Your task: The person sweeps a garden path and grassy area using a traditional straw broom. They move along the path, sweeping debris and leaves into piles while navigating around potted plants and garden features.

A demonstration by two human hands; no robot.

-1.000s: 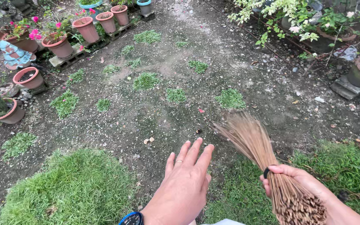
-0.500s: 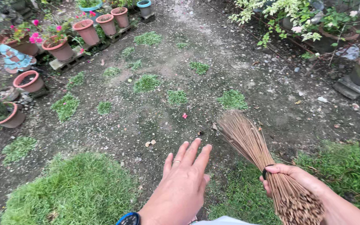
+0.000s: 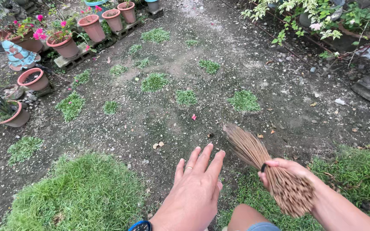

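Gripping a stick broom [image 3: 262, 164] in the right hand [image 3: 285, 171], lower right of the frame, grip clenched around the bundle near its black band, bristle tips fanning out toward the bare dirt ground [image 3: 236, 72] at centre. Holding the left hand [image 3: 195, 188] out flat at bottom centre, grip released, fingers spread, touching nothing, ring on one finger, watch at the wrist. Hovering over a grass patch [image 3: 73, 192] at lower left, with terracotta pots [image 3: 93, 25] lining the upper left and a small pink petal [image 3: 194, 116] lying mid-frame
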